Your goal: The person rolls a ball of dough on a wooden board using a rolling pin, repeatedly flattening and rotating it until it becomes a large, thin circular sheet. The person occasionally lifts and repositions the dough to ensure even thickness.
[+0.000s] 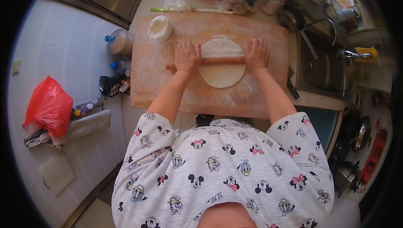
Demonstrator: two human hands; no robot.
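A wooden rolling pin (223, 61) lies across a round sheet of dough (222, 76) on a floured wooden board (163, 92). My left hand (188, 57) rests over the pin near its left end, which sticks out past the wrist. Over the right end lies my right hand (257, 54), hiding that tip. Both hands have their palms on the pin and their fingers pointing away from me. Beyond the pin, the far part of the dough shows shallow folds. A white cup of flour (160, 28) stands at the board's far left corner.
Behind the board lie a green onion (207, 10) and plastic bags (233, 1). To the right are a frying pan (292, 16), a sink (324, 67) with a faucet (354, 54), and a black-handled utensil (292, 88). Plastic bottles (121, 42) stand along the left side.
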